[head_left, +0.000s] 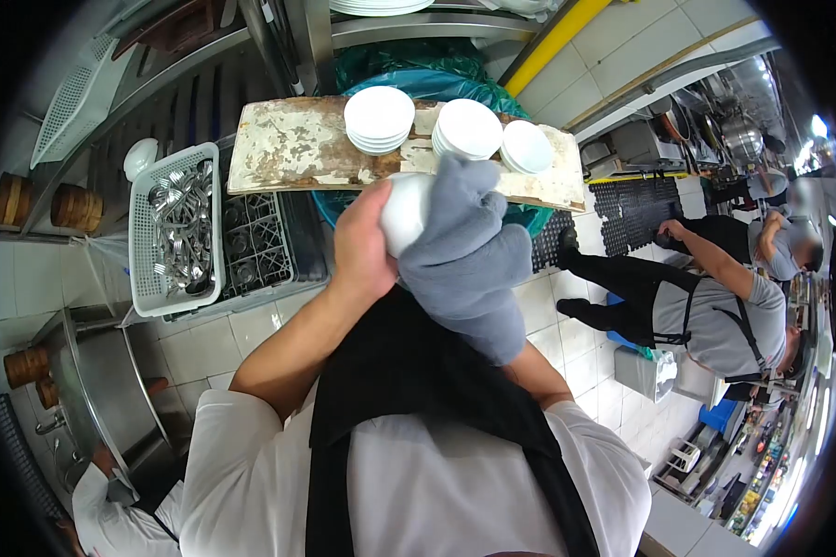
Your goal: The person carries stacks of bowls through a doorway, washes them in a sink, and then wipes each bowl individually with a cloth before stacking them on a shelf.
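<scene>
A white bowl (pixel 404 213) is tilted in my left hand (pixel 360 237), whose thumb and fingers wrap its left side. A thick grey cloth (pixel 464 251) covers my right hand completely and presses against the bowl's right side. Only my right forearm (pixel 541 373) shows below the cloth; the fingers make a bunched shape under it. Just beyond my hands, a worn wooden board (pixel 283 148) carries a stack of small white bowls (pixel 379 116), a second white stack (pixel 469 130) and a third, smaller white stack (pixel 527 148).
Left of the board, a white basket (pixel 139 251) of cutlery sits over a dark rack (pixel 260 241) holding glasses. Green plastic (pixel 418 58) lines a bin under the board. A metal sink (pixel 111 371) stands at left. Co-workers (pixel 715 306) stand at right; another person (pixel 102 506) is lower left.
</scene>
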Motion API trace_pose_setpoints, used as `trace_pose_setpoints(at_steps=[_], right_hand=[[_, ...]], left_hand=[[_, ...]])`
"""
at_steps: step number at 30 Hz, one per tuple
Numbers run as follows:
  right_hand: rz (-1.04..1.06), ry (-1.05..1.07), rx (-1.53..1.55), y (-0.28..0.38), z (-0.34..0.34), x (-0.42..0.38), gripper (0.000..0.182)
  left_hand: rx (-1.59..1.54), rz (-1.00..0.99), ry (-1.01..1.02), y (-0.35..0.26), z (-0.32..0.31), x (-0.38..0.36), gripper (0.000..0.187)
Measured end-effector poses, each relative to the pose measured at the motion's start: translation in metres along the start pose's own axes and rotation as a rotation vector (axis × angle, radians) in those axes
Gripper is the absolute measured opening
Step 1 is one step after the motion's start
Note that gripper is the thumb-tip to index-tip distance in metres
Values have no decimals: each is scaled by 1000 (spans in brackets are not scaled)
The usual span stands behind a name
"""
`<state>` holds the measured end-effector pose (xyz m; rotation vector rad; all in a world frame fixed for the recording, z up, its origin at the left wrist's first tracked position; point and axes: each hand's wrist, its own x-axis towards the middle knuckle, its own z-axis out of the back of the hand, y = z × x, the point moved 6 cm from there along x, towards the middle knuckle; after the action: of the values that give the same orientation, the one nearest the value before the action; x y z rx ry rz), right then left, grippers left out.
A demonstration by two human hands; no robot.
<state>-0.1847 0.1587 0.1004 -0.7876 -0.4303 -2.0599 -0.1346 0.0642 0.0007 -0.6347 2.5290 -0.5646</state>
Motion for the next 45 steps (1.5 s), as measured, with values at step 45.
trace_pose_setpoints(at_steps=[45], right_hand=[[-92, 279, 848, -10, 2, 23, 79]], left_hand=[[297, -333, 229, -29, -27, 3, 39]])
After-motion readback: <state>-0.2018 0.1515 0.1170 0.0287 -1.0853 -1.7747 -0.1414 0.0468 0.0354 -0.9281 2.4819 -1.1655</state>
